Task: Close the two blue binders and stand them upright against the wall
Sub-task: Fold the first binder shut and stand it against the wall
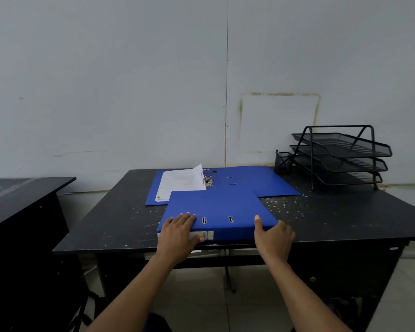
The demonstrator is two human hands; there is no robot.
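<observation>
Currently, one blue binder [216, 212] lies closed and flat at the counter's [333, 219] near edge, spine toward you. Your left hand [177, 232] presses flat on its left corner, fingers together; your right hand [272, 236] clasps the right corner, thumb on top. The second binder [254, 180] lies open behind it, its papers [182, 185] still exposed and its near part under the closed one. Neither binder stands upright yet. Open wall [153, 104] behind the counter's left portion gives room; the tray rack [340, 154] occupies the right rear corner.
</observation>
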